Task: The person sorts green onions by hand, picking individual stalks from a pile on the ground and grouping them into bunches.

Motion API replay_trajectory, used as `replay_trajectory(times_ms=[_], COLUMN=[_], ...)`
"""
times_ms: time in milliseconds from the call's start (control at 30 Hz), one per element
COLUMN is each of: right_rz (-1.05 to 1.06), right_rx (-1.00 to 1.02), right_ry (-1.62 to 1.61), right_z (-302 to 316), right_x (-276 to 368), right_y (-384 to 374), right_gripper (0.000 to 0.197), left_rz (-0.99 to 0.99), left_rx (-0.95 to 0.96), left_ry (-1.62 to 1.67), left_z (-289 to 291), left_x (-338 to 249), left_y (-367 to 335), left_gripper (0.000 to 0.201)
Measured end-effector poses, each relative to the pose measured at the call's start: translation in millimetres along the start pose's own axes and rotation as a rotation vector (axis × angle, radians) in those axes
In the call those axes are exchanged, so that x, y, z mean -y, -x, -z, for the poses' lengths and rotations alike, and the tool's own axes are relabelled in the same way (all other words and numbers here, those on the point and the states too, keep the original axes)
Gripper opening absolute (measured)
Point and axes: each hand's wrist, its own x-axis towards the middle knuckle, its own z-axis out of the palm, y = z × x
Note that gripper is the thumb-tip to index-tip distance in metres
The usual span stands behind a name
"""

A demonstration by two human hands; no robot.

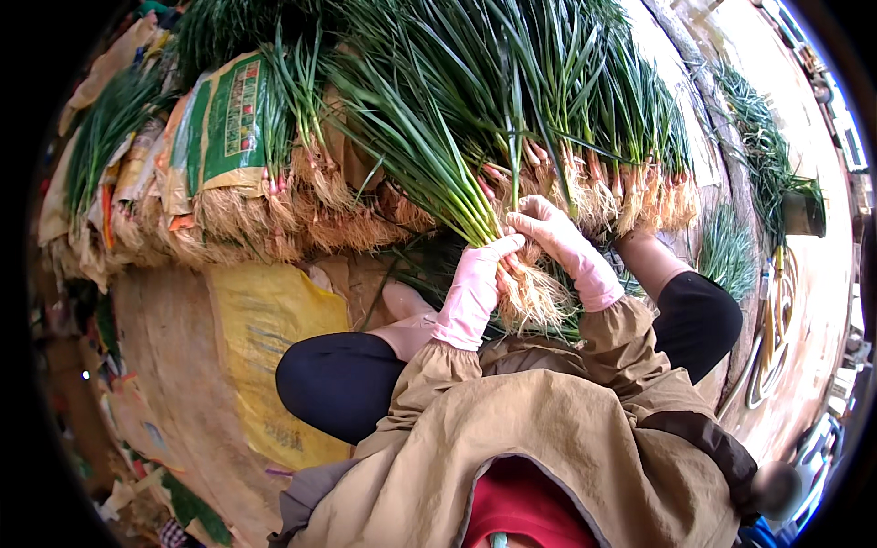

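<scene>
The pink-gloved left hand (480, 285) grips a green garlic bunch (457, 196) around its stem bases, pale roots hanging between the hands. The right hand (559, 239), also gloved, pinches a single stalk (514, 157) just beside it. Beyond lies a broad green garlic heap (603, 110); far left, a green-and-tan sack (228, 128); nearer left, a yellow sack (265, 333); right, a coiled hose (775, 338).

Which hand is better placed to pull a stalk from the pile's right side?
Probably the right hand: it lies nearer that side of the pile, while the left hand grips the green-onion bunch.
</scene>
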Motion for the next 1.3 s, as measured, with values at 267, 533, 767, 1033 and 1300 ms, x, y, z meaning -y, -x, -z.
replay_trajectory(times_ms=[267,533,767,1033,1300], right_rz=[-0.188,0.391,0.063,0.077,0.254], right_rx=[-0.093,-0.420,-0.129,0.414,0.067], right_ry=[-0.239,0.975,0.224,1.367,1.246], right_z=[-70,-1,46,88,8], right_x=[29,-26,-96,-238,-14], right_y=[-37,-48,-77,39,1], right_gripper=[0.024,0.040,0.032,0.033,0.021], left_rz=[-0.231,-0.287,-0.230,-0.431,-0.113], left_rx=[0.111,-0.107,-0.024,0.053,0.147], left_ry=[0.059,0.084,0.074,-0.077,0.251], left_z=[30,8,8,1,21], left_x=[-27,38,46,-30,-26], left_y=[33,-36,-28,25,6], left_gripper=[0.007,0.024,0.028,0.024,0.030])
